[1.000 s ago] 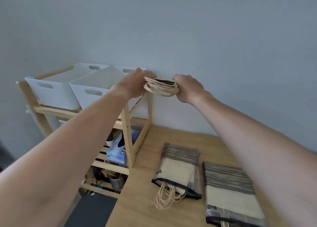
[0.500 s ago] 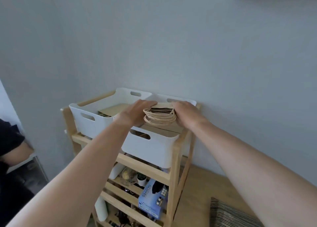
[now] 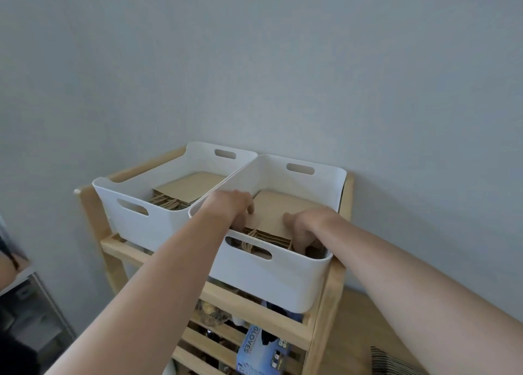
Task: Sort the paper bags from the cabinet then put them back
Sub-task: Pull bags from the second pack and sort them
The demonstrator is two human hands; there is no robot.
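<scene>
A stack of brown paper bags [image 3: 278, 214] is seen lying flat inside the right white bin [image 3: 283, 284], at the centre of the frame, with its twisted handles turned toward the near wall. The left hand [image 3: 232, 206] is curled over the stack's left edge; the right hand [image 3: 307, 227] is curled over the right edge, its fingertips hidden below the rim. The stack appears to be gripped from both sides so that it is kept squared while being seated. A second stack [image 3: 184, 192] is held in the left white bin [image 3: 133, 219], upper left of centre. Both bins are carried on the wooden shelf unit [image 3: 325, 304]. A glove box [image 3: 254, 352] is stored lower down.
</scene>
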